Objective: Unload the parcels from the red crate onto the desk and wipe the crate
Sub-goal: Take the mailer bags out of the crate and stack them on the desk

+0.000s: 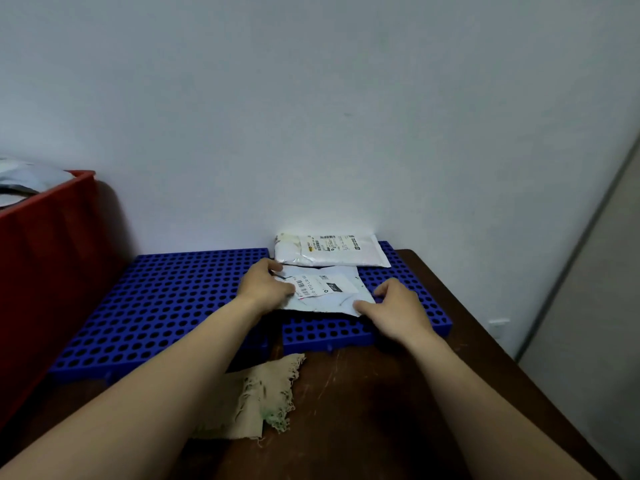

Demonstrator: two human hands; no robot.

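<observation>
The red crate (45, 258) stands at the left edge, with grey parcels (24, 178) showing over its rim. A flat white parcel (332, 292) with a barcode label lies on the blue perforated mat (166, 306). My left hand (265, 287) grips its left edge, thumb on the label. My right hand (398, 306) holds its right front corner. Behind it, a second white parcel (329, 251) lies against the wall. A frayed beige cloth (263, 393) lies on the brown desk (381, 410) in front of the mat.
The white wall rises directly behind the mat. The desk's right edge runs diagonally down toward the lower right, with pale floor (588, 306) beyond it. The crate blocks the left side.
</observation>
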